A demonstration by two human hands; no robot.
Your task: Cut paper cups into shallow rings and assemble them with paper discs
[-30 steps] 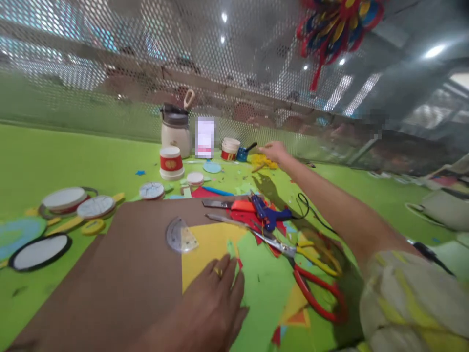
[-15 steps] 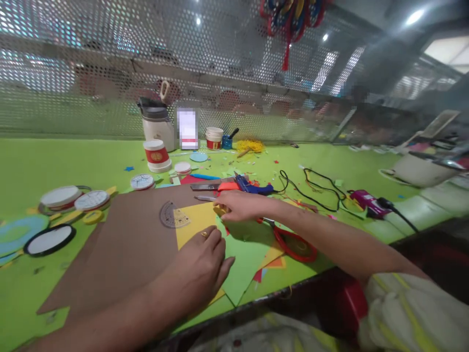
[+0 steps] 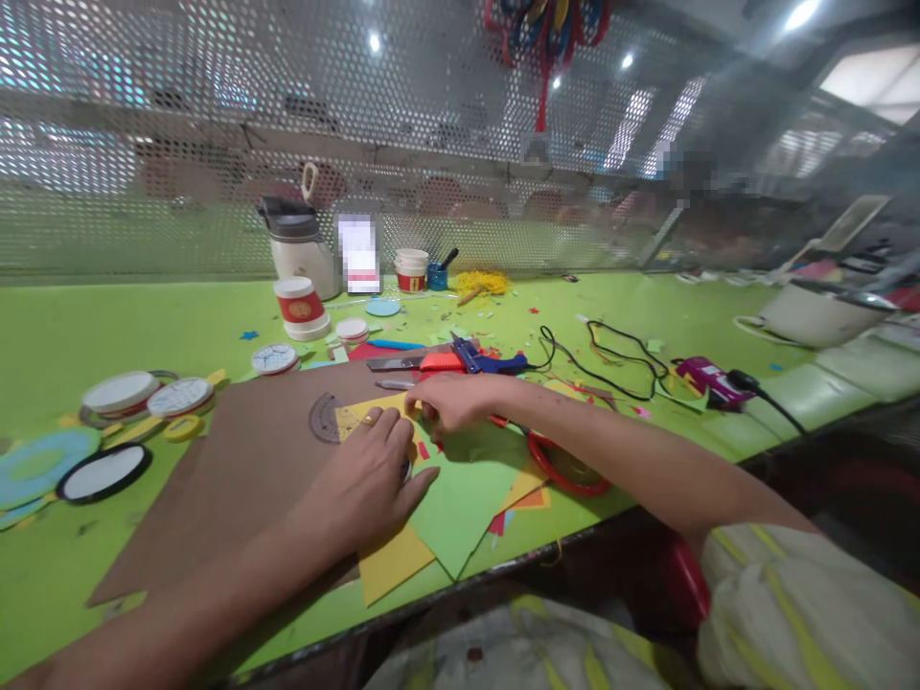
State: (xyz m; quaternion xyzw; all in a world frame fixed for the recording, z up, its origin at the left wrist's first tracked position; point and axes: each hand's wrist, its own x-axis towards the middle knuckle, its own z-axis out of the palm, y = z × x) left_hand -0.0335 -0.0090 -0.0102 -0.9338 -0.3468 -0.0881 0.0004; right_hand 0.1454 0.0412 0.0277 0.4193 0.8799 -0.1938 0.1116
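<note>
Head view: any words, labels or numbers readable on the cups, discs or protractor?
None can be read.
Red-banded cup: gold emblem, too blurred.
Protractor: scale marks too small.
Clock-face disc: markings too small.
Card by the jug: pixelated.

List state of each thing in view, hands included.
left hand: flat, palm down on the yellow sheet
right hand: fingers curled at the yellow sheet's far edge; grip unclear
protractor: flat on the brown sheet
blue glue gun: lying on its side, corded
red-handled scissors: lying flat, partly under the right arm
flask: upright, lid on
</note>
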